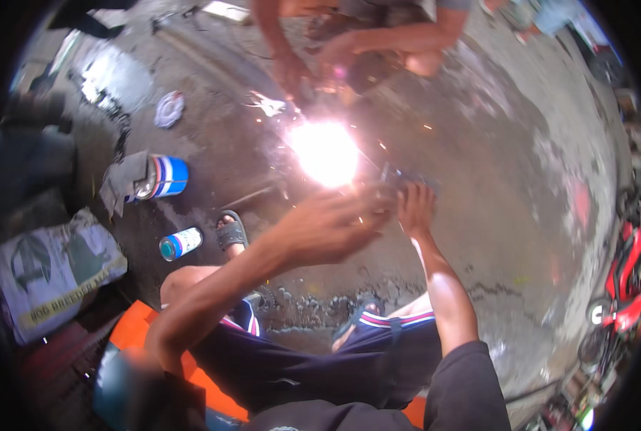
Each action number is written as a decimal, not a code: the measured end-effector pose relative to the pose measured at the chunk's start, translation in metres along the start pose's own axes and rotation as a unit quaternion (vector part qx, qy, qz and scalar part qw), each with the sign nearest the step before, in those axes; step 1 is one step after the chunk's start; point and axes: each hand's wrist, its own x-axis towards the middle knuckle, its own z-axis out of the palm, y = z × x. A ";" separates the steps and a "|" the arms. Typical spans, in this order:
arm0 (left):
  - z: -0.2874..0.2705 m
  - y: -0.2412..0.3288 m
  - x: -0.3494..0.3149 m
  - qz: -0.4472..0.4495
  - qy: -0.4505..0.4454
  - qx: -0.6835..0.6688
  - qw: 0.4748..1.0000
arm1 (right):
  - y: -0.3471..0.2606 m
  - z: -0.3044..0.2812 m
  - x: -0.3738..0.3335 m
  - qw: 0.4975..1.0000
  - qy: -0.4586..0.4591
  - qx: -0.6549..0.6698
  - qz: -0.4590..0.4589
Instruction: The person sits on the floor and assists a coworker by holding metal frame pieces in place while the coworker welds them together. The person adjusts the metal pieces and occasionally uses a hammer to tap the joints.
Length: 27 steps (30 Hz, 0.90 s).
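Observation:
A blinding white welding arc [324, 154] glares on the ground ahead of me and throws sparks. Just on my side of it is my left hand [338, 224], blurred, its fingers reaching right toward a dark metal piece [385, 192]. The glare and blur hide whether those fingers grip it. At the right end of that piece, my right hand [415, 207] has its fingers curled down over something dark I cannot make out. Across from me a co-worker crouches, one hand [292, 75] close above the arc and the other hand [340, 56] beside it.
To the left stand a blue and white can [169, 177] with grey cardboard on it, and a smaller can [181, 244] lying on its side. A printed sack [58, 273] sits farther left. A long metal bar [213, 57] lies beyond. Red motorcycle parts [626, 280] line the right edge.

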 end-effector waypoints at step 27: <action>0.067 -0.049 -0.023 0.091 -0.106 0.049 0.989 | -0.013 0.014 0.003 0.990 0.084 0.109 -0.001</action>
